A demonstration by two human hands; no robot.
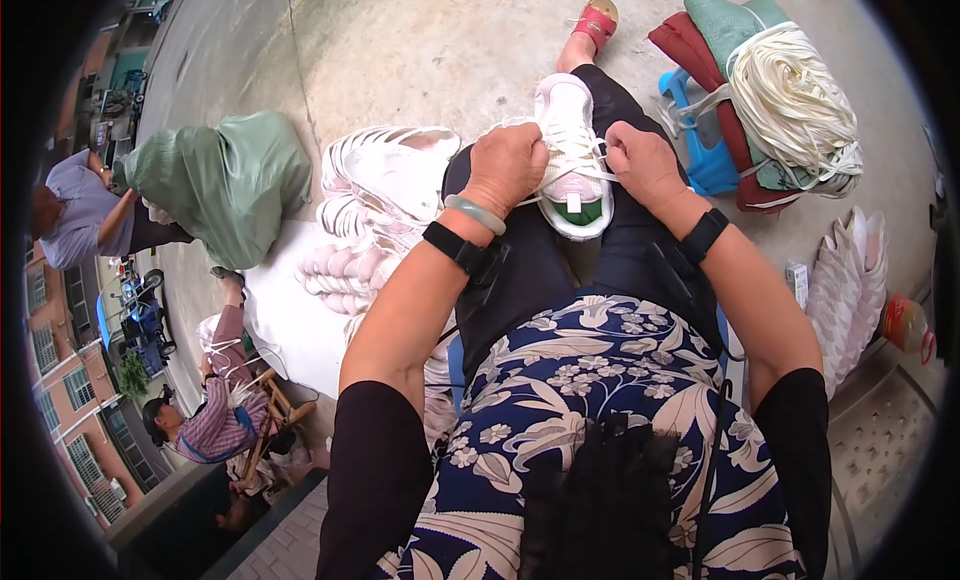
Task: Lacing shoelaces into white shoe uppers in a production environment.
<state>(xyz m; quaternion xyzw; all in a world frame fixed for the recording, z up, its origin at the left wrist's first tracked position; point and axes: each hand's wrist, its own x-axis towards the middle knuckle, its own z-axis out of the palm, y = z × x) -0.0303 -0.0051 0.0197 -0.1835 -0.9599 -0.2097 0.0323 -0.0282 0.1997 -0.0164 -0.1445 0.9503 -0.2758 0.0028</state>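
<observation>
Left hand (508, 164), right hand (645, 166) fisted, gripping white shoelaces (573, 160).

Bangle (476, 215), one, smooth, pale grey-green, round the wrist just behind the left hand (508, 165). Wrist strap (455, 248), black, farther up that forearm than the bangle. Second strap (704, 236), black, behind the right hand (645, 167). Sleeves, two, plain black, farthest back from the hands: left sleeve (375, 470), right sleeve (797, 450). Floral top (575, 365), navy, cream blossoms and leaves, nearer the body than both hands. Trousers (637, 250), dark, below the hands. Sandal (597, 22), red-strapped, beyond the hands.
</observation>
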